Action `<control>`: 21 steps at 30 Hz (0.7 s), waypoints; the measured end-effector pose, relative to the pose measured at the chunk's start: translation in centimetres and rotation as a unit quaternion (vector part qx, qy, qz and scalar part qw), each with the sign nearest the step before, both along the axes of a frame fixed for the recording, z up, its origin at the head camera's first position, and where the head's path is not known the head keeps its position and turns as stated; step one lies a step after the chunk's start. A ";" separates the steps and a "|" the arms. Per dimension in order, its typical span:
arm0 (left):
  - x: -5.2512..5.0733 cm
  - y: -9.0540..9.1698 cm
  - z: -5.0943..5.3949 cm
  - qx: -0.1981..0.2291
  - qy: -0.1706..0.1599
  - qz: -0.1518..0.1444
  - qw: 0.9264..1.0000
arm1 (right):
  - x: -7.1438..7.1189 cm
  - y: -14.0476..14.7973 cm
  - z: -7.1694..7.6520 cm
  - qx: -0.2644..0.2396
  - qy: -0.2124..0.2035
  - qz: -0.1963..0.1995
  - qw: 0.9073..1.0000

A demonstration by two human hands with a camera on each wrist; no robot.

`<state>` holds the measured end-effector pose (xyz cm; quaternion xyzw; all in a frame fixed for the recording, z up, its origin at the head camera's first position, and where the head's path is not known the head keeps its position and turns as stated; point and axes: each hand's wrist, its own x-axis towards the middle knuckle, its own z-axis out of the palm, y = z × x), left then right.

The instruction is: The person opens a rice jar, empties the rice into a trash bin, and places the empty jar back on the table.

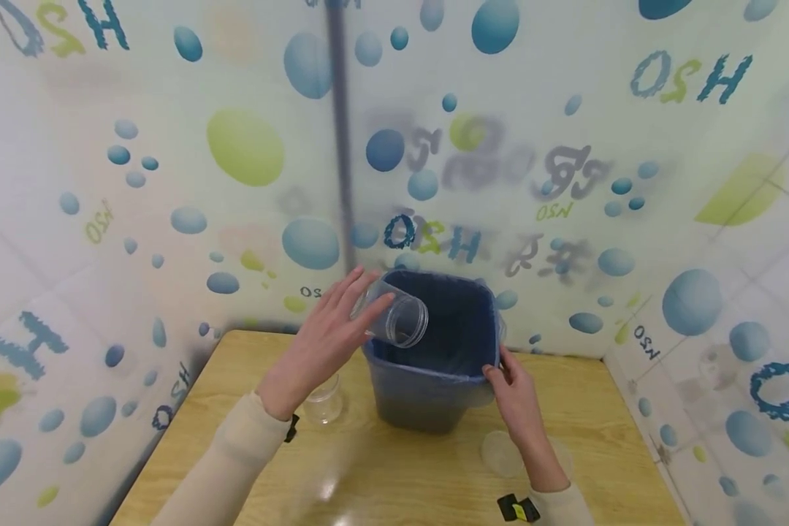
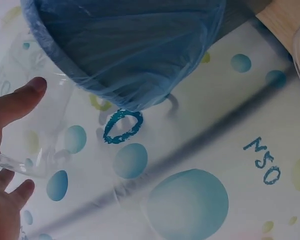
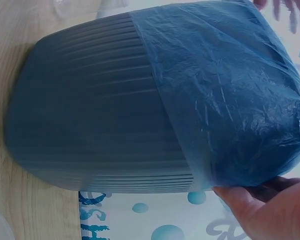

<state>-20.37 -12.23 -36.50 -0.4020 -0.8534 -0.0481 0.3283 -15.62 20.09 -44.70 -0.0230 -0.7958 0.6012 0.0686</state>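
Note:
My left hand (image 1: 332,332) grips a clear jar (image 1: 404,321) on its side over the left rim of a dark blue bin (image 1: 421,409), its mouth facing into the bin. In the left wrist view the jar (image 2: 52,115) looks see-through, with thumb and fingers around it. A thin blue bag (image 3: 230,95) lines the bin and folds down over its outside. The right hand (image 1: 519,402) holds the bin's right rim, thumb outside, pinching the bag's edge; the right wrist view shows this hand (image 3: 265,207) at the bag's lower fold. The bin stands upright.
Another clear jar (image 1: 324,402) stands on the wooden table (image 1: 394,482), left of the bin. Clear round lids (image 1: 502,453) lie to the right, one partly behind the right wrist. Behind the table rises a bubble-printed curtain (image 1: 250,146).

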 end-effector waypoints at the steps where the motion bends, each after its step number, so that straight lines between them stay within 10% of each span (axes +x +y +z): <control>1: 0.0 0.0 0.0 -0.002 0.000 0.001 1.000 | 0.0 0.0 0.0 -0.001 -0.001 0.001 1.000; 21: -0.1 -0.1 -0.4 -0.010 0.009 0.015 1.000 | 0.3 0.1 0.1 0.002 -0.021 0.014 1.000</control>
